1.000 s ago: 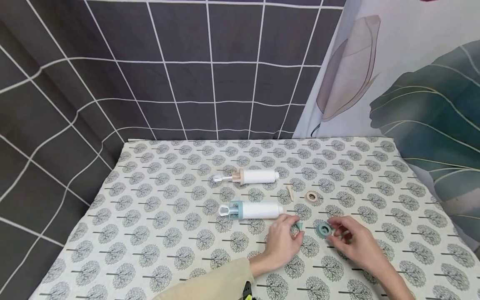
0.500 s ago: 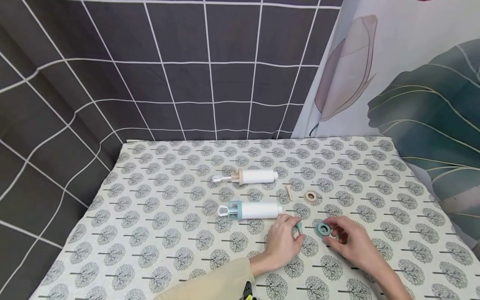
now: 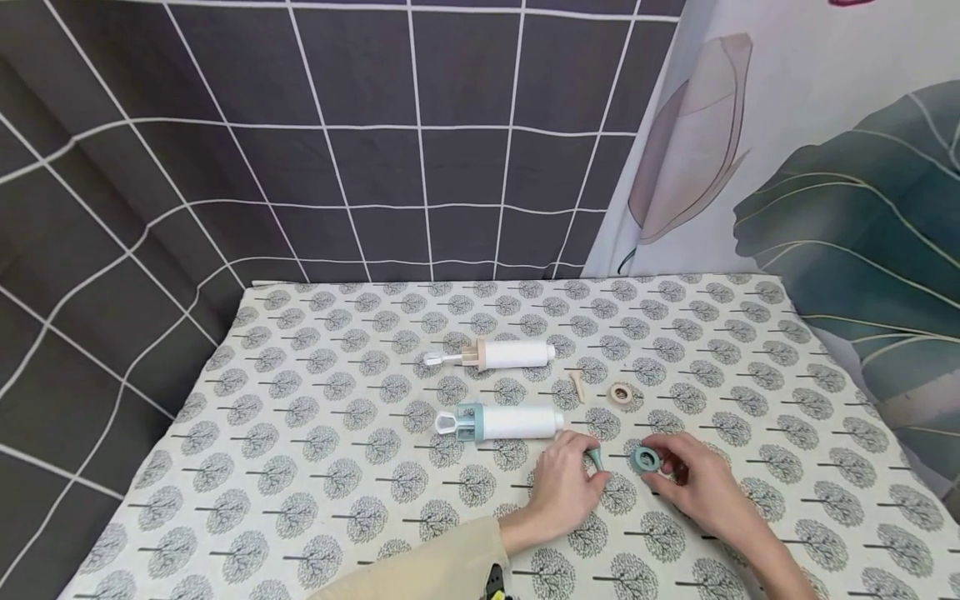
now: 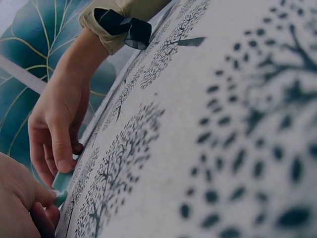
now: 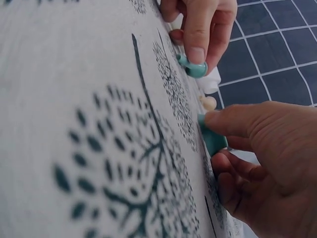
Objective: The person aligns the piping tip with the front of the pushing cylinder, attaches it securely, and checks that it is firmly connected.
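My left hand [image 3: 564,483] pinches a small teal cone-shaped piece [image 3: 596,457] between thumb and fingers, low over the cloth. In the right wrist view the piece [image 5: 196,70] has a rounded wide end and a narrower tip. A short gap to the right, my right hand [image 3: 697,479] grips a teal ring [image 3: 643,458] by its right side. Thumb and fingers lie across the ring's edge, and its hole faces up in the head view. Just beyond the left hand lies a white cylinder [image 3: 519,422] with a teal collar [image 3: 470,422] and a clear loop-shaped handle.
Further back lies a similar white cylinder [image 3: 517,354] with a beige collar [image 3: 477,354]. A slim beige cone-shaped piece [image 3: 577,386] and a beige ring [image 3: 620,394] lie to its right. The tree-print cloth [image 3: 337,467] covers the table, which meets a dark checked curtain [image 3: 360,167].
My right thumb and fingertips have moved slightly left along the teal ring's edge. The teal cone-shaped piece tilts a little more in the left hand. The other things lie as before.
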Available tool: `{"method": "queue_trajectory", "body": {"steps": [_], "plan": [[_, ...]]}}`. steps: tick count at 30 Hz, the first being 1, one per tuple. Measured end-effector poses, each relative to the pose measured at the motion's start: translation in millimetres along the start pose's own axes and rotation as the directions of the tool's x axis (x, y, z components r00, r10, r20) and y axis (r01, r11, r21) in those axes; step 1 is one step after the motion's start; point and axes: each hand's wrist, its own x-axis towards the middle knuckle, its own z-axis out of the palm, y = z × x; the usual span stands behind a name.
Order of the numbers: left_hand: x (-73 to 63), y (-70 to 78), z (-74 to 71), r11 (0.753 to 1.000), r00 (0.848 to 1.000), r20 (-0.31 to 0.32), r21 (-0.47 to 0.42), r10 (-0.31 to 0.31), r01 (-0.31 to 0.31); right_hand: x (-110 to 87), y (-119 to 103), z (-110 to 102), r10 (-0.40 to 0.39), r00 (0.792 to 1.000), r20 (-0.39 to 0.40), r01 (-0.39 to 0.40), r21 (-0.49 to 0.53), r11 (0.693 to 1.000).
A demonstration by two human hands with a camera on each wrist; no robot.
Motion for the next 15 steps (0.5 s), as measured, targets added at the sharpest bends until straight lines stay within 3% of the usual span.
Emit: {"method": "queue_trajectory", "body": {"steps": [15], "plan": [[-2.7, 1.8, -1.6, 0.974, 0.998, -0.013, -0.219, -0.057, 0.053, 0.7, -0.9, 1.9, 0.027, 1.0, 0.005, -0.027, -0.005, 1.0]]}}
